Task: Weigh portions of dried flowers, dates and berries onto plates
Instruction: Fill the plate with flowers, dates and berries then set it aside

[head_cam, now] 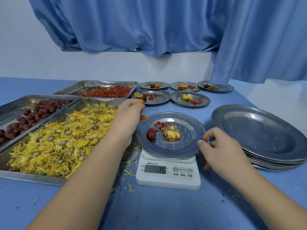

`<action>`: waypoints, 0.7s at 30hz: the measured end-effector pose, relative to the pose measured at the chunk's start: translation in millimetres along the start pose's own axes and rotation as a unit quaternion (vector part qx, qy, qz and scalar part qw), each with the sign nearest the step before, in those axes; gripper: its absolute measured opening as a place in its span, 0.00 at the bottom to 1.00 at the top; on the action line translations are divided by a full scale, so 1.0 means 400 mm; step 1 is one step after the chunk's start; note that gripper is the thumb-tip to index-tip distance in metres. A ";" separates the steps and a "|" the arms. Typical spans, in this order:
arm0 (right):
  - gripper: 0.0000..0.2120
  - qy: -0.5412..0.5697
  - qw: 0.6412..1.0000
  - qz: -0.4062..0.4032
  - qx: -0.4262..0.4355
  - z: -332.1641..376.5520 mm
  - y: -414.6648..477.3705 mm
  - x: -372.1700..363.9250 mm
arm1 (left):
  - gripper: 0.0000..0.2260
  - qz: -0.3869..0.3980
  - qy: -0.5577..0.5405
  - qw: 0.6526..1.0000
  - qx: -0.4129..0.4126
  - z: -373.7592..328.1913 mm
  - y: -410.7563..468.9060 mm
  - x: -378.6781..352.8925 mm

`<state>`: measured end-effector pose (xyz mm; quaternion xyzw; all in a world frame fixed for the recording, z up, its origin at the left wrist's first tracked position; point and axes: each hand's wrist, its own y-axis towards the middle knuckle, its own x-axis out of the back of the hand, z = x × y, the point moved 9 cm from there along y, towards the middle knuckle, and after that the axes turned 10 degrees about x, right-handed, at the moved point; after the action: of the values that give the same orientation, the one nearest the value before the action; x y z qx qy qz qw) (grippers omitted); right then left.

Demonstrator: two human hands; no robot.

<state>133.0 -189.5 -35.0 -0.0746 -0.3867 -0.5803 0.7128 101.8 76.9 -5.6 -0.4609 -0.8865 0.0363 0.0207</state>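
Nearby, left hand (129, 110) pinches berries (142, 101) by the flower tray (33, 177), right hand (217, 148) pinches the weighing plate (166, 151) beside stacked plates (259, 130)

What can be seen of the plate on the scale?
The plate is round, shallow, shiny metal with a flat rim and small embossed marks. It sits level on the white scale, overhanging its platform. One dried flower, one date and a few berries lie left of centre. The right hand pinches its right rim; the left hand, pinching a berry, is beside the far-left rim, contact unclear.
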 end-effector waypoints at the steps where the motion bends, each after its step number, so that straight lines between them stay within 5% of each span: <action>1: 0.05 0.030 1.000 -0.003 -0.010 -0.005 0.001 -0.003 | 0.07 0.003 -0.003 1.000 0.003 0.001 -0.001 -0.002; 10: 0.05 0.215 0.974 -0.078 0.008 0.023 0.006 0.020 | 0.08 0.047 -0.140 0.989 0.003 -0.020 -0.021 -0.007; 15: 0.03 0.330 0.935 -0.133 -0.018 0.016 0.025 0.074 | 0.10 0.114 -0.324 0.939 -0.021 -0.046 -0.028 -0.011; 21: 0.05 0.386 0.909 -0.158 -0.004 0.010 0.097 0.170 | 0.16 0.196 -0.409 0.891 -0.002 -0.051 -0.030 -0.031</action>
<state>167.4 -227.6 24.3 0.2147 -0.0855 -0.6706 0.7049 100.5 60.8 15.6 -0.5694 -0.7086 0.2227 -0.3522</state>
